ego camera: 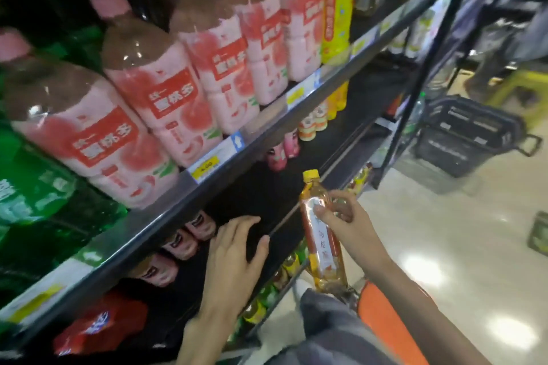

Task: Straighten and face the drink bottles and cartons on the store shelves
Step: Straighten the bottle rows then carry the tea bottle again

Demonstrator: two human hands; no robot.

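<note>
Beside shelves (pixel 178 213), right hand (pixel 344 216) grips tea bottle (pixel 321 234).

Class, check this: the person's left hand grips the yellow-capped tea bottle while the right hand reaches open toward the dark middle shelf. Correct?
Not quite: the hands are swapped. In the head view the right hand grips the yellow-capped tea bottle, while the left hand reaches open toward the dark middle shelf.

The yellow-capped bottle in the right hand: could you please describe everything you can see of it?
The yellow-capped bottle is a slim clear plastic bottle of amber drink, with a yellow cap and a red, white and orange label bearing vertical characters. It is held roughly upright, leaning slightly, in front of the lower shelves, off any shelf. The right hand pinches its upper body, thumb on the label. The left hand is apart from it.
</note>
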